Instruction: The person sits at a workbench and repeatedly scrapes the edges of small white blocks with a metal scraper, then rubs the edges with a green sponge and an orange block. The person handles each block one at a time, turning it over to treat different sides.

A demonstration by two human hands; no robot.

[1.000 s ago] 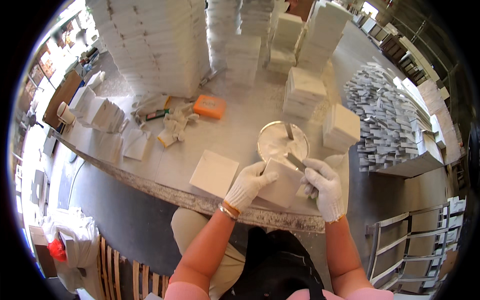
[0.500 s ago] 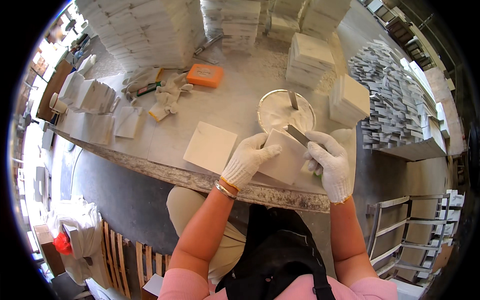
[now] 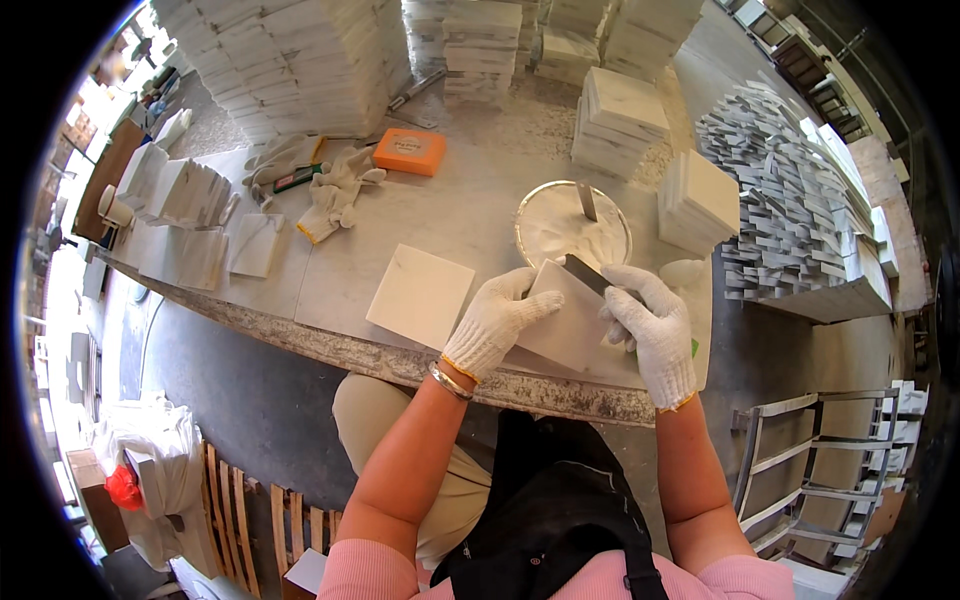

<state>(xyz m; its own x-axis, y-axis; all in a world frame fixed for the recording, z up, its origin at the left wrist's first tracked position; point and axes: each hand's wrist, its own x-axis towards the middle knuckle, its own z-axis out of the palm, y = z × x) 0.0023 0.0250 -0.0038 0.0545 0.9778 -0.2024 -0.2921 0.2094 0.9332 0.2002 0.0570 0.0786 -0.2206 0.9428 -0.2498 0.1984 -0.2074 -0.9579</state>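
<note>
My left hand [image 3: 505, 322], in a white knit glove, grips a square white marble-like tile [image 3: 562, 322] by its left side, thumb on the face. The tile is tilted at the table's front edge. My gloved right hand [image 3: 650, 330] is closed on a dark flat scraper blade [image 3: 585, 272], which lies along the tile's upper edge. Its handle is hidden by the fingers. Just beyond stands a round bowl [image 3: 631, 238] of white paste or powder, with a second flat blade [image 3: 586, 200] upright in it. Another square tile [image 3: 421, 297] lies flat left of my left hand.
Stacked tiles [image 3: 700, 203] stand at the right table edge; taller stacks [image 3: 290, 70] rise behind. An orange box [image 3: 409, 151], loose gloves [image 3: 340, 195] and a green-handled tool [image 3: 298, 177] lie at the left. Right of the table are piled stone strips [image 3: 775, 190] and a metal rack [image 3: 815, 440].
My right hand has shifted slightly left and turned, and the scraper blade has moved left and up against the tile's upper edge. My left hand and the tile have barely moved.
</note>
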